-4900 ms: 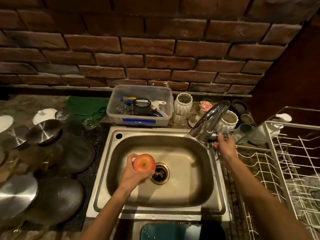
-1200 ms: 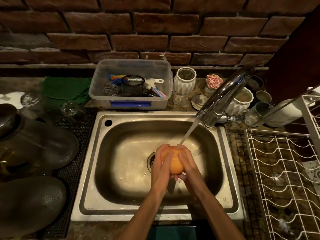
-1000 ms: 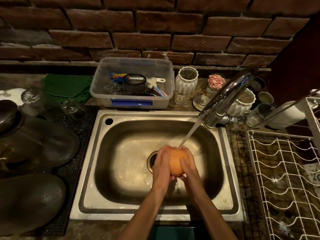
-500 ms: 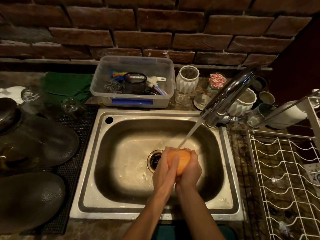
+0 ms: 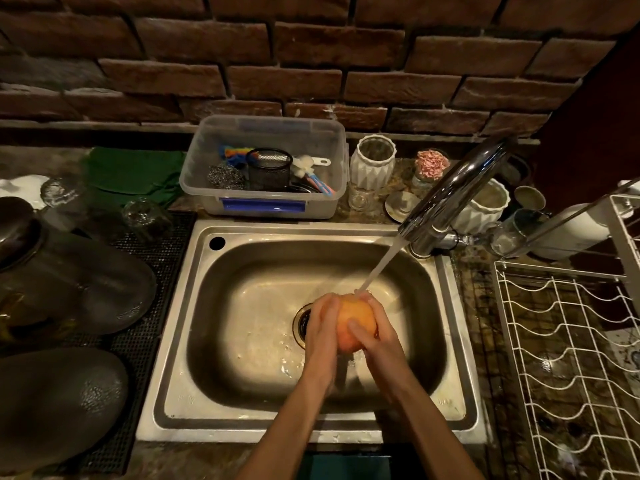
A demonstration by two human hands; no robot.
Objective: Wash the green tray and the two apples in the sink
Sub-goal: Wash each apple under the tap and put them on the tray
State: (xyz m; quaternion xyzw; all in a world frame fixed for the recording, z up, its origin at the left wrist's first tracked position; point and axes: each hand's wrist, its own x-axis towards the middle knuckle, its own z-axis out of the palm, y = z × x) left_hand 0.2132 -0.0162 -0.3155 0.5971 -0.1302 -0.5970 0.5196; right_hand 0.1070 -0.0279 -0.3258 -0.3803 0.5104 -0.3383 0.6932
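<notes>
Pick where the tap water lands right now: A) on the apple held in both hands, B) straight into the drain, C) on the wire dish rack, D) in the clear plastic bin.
A: the stream from the faucet runs down onto the top of the apple, which the left hand and right hand cup between them over the sink.
</notes>
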